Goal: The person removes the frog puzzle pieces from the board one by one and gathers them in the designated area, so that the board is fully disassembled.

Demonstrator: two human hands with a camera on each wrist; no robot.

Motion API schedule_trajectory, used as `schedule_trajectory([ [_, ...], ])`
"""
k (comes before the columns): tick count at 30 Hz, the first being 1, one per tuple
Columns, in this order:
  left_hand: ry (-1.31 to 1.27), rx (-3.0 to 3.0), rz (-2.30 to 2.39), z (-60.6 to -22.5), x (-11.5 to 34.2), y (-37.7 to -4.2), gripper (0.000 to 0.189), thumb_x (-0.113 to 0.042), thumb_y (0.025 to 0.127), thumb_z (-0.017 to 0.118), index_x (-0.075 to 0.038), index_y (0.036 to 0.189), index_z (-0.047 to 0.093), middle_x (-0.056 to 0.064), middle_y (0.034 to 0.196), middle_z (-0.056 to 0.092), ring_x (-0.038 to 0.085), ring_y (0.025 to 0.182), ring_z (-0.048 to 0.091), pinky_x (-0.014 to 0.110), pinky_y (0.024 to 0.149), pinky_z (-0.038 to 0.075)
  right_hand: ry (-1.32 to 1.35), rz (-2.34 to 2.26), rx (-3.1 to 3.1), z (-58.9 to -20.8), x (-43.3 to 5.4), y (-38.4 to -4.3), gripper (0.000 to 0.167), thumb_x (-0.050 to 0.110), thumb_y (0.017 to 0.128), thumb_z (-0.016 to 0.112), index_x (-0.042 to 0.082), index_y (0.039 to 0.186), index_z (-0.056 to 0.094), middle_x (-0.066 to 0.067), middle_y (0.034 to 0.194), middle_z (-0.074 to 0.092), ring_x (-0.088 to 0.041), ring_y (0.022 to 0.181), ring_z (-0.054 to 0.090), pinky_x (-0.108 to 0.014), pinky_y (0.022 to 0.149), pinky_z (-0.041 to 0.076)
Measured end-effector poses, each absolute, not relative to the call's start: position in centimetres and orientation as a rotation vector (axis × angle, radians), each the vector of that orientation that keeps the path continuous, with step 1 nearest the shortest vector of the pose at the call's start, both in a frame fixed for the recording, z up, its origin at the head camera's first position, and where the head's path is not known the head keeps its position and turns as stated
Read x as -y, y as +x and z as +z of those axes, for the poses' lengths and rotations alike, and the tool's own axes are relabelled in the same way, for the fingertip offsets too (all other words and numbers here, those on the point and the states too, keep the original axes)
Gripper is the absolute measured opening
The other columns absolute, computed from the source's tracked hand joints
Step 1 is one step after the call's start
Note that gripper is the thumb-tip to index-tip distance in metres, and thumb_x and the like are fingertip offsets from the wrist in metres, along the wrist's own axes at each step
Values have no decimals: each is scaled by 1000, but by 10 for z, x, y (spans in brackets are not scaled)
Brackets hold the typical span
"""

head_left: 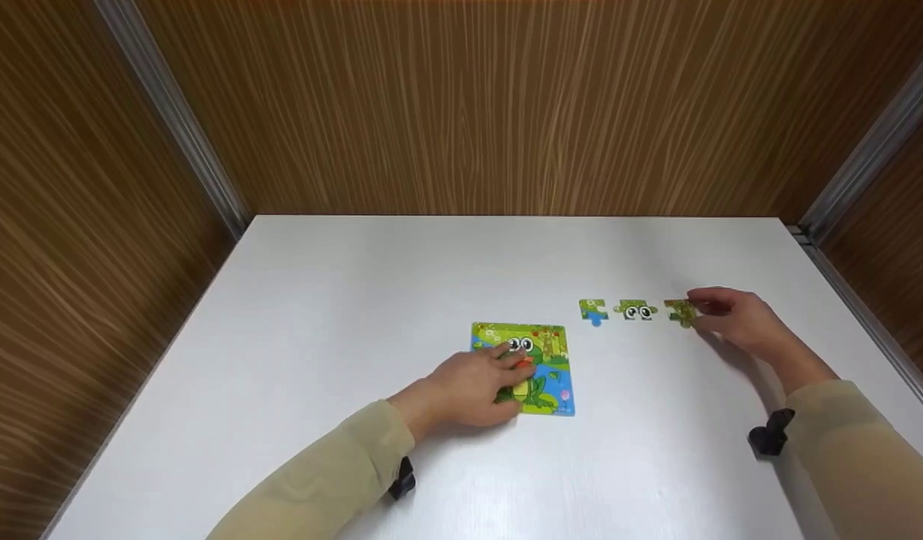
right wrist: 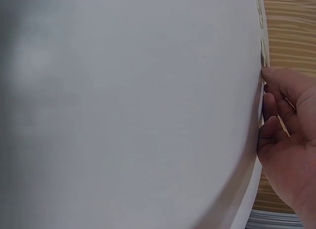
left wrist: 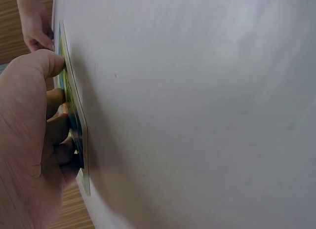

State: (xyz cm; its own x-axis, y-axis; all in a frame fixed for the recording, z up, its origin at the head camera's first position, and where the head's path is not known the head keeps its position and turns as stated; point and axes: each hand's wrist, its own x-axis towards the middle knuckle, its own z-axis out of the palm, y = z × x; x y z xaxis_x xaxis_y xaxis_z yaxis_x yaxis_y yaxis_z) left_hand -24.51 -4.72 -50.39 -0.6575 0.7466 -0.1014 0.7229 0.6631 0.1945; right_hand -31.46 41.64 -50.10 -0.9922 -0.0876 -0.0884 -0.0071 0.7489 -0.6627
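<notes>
A square frog jigsaw board (head_left: 557, 382) lies flat on the table. My left hand (head_left: 473, 386) rests on it with spread fingers, covering much of the frog's body; in the left wrist view the fingertips touch the board's face close to its edge. To the right, three loose pieces lie in a row. One shows green and blue (head_left: 592, 309), and the middle piece (head_left: 635, 309) carries two cartoon eyes. At the row's right end, my right hand (head_left: 743, 321) pinches a green puzzle piece (head_left: 679, 310) between thumb and fingertips, partly covering its right side.
The white table (head_left: 341, 300) runs back to a brown wood-grain wall (head_left: 461, 112), with similar panels on both sides. Grey metal rails (head_left: 180, 120) line the corners. A black wrist device (head_left: 769, 435) sits by the right sleeve.
</notes>
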Motion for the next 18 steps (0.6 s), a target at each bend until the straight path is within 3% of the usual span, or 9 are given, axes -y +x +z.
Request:
schedule_trajectory([
  [7, 1234, -2708, 235, -506, 45, -244, 63, -42, 102, 42, -26, 163, 44, 1, 169, 37, 27, 158, 31, 44, 119, 40, -10, -1168, -2796, -498, -421, -306, 59, 20, 103, 71, 3, 156, 50, -26, 151, 54, -43, 136, 51, -43, 102, 47],
  [13, 1221, -2695, 268, -507, 45, -246, 64, -42, 102, 43, -25, 163, 44, 3, 169, 37, 28, 158, 30, 46, 120, 39, -14, -1228, -2818, -488, -414, -300, 56, 23, 107, 66, 4, 157, 49, -24, 153, 54, -42, 135, 54, -14, 84, 49],
  [15, 1212, -2693, 274, -507, 46, -246, 64, -42, 101, 43, -25, 163, 45, 3, 169, 37, 28, 158, 30, 47, 120, 39, -53, -1239, -2839, -483, -409, -298, 55, 22, 107, 66, 3, 156, 50, -24, 152, 55, -41, 135, 54, -11, 80, 48],
  [18, 1203, -2692, 287, -506, 47, -247, 65, -42, 101, 44, -24, 163, 45, 3, 169, 37, 29, 158, 30, 49, 120, 39, -117, -1228, -2878, -474, -397, -297, 51, 21, 106, 66, 4, 153, 54, -23, 149, 58, -40, 133, 56, -12, 84, 46],
])
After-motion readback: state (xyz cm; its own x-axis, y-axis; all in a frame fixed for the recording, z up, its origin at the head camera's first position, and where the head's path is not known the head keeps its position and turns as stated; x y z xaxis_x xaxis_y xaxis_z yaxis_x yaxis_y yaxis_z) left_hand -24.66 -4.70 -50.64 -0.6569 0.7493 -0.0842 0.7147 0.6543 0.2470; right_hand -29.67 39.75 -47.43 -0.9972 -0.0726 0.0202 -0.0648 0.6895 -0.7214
